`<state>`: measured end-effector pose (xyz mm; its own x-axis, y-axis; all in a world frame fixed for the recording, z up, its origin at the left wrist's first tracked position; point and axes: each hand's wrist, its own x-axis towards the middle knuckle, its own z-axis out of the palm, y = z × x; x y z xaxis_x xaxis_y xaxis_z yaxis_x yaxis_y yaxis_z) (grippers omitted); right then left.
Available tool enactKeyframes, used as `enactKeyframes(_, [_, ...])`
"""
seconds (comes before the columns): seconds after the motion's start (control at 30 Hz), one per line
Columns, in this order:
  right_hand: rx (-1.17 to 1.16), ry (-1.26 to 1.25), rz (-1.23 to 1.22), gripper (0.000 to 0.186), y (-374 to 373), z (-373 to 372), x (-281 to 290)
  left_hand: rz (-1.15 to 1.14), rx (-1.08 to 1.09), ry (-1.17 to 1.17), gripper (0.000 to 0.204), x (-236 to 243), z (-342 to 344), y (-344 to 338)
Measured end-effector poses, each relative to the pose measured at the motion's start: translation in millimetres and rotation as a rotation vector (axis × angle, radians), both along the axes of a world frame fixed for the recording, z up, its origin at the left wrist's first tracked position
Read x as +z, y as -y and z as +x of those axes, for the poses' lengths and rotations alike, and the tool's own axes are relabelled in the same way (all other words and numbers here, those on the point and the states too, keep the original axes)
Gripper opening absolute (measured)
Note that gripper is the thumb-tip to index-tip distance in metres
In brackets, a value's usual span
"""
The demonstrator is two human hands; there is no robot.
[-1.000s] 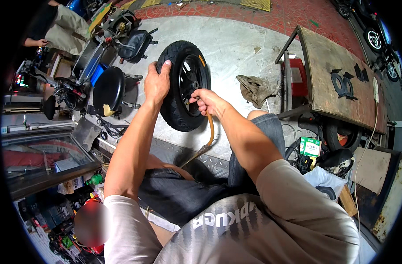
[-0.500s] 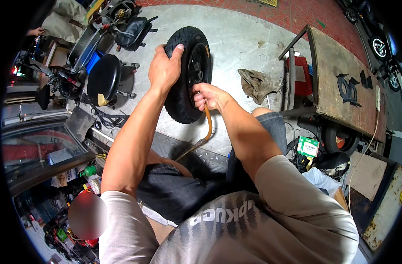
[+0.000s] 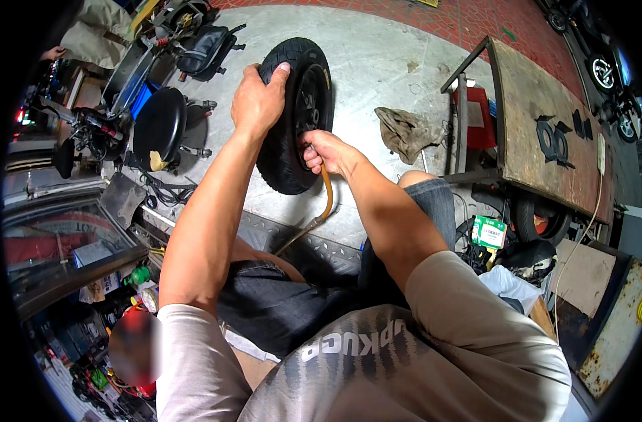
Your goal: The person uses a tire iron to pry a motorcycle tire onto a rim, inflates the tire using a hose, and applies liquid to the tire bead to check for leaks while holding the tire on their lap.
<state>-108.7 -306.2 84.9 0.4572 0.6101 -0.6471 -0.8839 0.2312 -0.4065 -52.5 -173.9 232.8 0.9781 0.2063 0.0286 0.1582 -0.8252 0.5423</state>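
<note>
A black-tyred wheel [image 3: 282, 160] stands upright at the near edge of the grey floor [image 3: 377, 77], just beyond the metal tread plate [image 3: 345, 254]; whether its underside touches the floor is hard to tell. The left hand [image 3: 259, 100] grips the tyre high on its tread, thumb apart from the fingers. The right hand [image 3: 325, 150] is at the rim, its fingers curled around the end of a tan hose [image 3: 327, 191] — the tip itself is hidden. A crumpled brown cloth [image 3: 405, 135] lies on the floor between the wheel and the tabletop [image 3: 521, 88]. Flat black parts [image 3: 548, 143] lie toward the tabletop's right edge — a black stool [image 3: 159, 126] stands near the floor's left edge.
</note>
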Motion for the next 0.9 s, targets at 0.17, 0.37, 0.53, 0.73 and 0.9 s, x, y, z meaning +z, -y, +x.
enactKeyframes(0.17, [-0.038, 0.041, -0.071, 0.023, -4, -1, 4, -0.009, 0.001, 0.006, 0.082, -2, 2, -4])
enactKeyframes(0.37, [-0.147, 0.092, -0.193, 0.03, -19, -8, 14, -0.001, 0.017, 0.0, 0.081, -1, 3, -7])
enactKeyframes(0.53, [-0.216, 0.171, -0.234, 0.034, -25, -6, -9, 0.014, 0.015, 0.012, 0.08, 1, 6, -3])
enactKeyframes(0.73, [-0.326, 0.235, -0.514, 0.034, -45, -6, -22, 0.018, 0.018, 0.003, 0.081, 2, 9, 1])
enactKeyframes(0.9, [-0.303, 0.183, -0.582, 0.04, -49, -6, -15, 0.029, 0.021, -0.001, 0.081, 1, 7, -1])
